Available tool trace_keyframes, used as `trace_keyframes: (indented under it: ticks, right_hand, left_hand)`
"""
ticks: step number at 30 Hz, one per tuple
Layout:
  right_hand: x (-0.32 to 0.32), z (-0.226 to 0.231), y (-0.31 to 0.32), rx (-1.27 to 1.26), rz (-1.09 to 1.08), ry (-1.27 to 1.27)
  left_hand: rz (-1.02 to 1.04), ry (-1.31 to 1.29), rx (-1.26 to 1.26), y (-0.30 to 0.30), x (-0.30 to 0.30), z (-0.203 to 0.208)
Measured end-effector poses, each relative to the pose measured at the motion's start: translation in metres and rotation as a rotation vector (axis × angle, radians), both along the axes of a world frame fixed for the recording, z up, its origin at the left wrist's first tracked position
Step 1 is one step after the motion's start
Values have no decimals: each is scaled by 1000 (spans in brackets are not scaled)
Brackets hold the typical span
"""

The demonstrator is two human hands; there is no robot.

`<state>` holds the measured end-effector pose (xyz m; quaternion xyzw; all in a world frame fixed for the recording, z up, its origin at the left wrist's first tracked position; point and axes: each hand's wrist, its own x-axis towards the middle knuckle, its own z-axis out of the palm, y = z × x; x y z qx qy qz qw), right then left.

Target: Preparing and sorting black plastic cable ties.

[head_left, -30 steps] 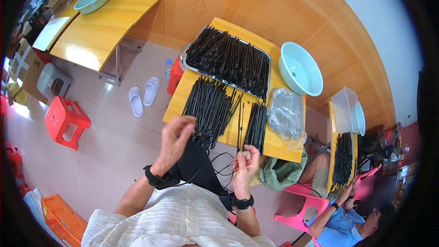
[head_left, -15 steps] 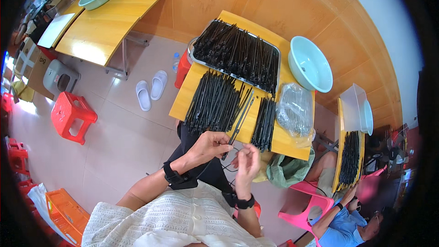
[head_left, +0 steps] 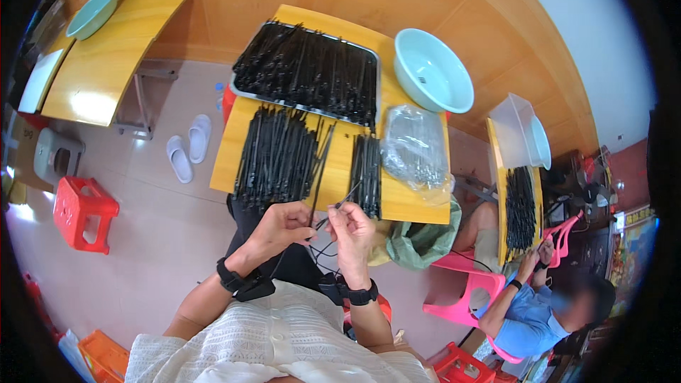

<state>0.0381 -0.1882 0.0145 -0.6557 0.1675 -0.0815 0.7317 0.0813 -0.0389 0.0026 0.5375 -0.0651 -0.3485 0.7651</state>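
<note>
In front of my body, my left hand (head_left: 285, 228) pinches the lower end of a thin black rod (head_left: 321, 170) that points up toward the table. Close beside it, my right hand (head_left: 350, 235) grips a short, thin dark piece (head_left: 347, 196) between thumb and fingers. Thin black cords (head_left: 325, 254) loop below and between the hands. Beyond them on the yellow table (head_left: 224, 159) lie a large pile of black rods (head_left: 277, 159) and a narrower bundle (head_left: 365, 177). A metal tray (head_left: 301, 105) behind holds many more dark rods (head_left: 312, 64).
A clear plastic bag (head_left: 413, 145) and a pale green basin (head_left: 454, 99) stand at the table's right. Below hangs an open green sack (head_left: 425, 241). A co-worker in a blue shirt (head_left: 528, 323) sits right. At left are a red stool (head_left: 85, 213) and white slippers (head_left: 179, 159).
The view has shifted, so the table appears further left. My right hand has come up beside the left and now pinches a thin dark piece; the left still grips its rod.
</note>
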Motion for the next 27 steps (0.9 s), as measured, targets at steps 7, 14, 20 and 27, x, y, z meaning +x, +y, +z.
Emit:
trace_keyframes:
  ticks: [7, 14, 20, 27]
  right_hand:
    - [5, 7, -119, -599, -133, 75]
    - [34, -21, -218, -932, -269, 140]
    - [88, -28, -203, -1275, -297, 275]
    - [112, -34, -213, -1363, -352, 420]
  left_hand:
    - [29, 53, -64, -1, -2, 7]
    - [60, 41, -67, 0, -6, 4]
    - [61, 48, -59, 4, -11, 4]
    - [114, 46, -62, 14, -15, 5]
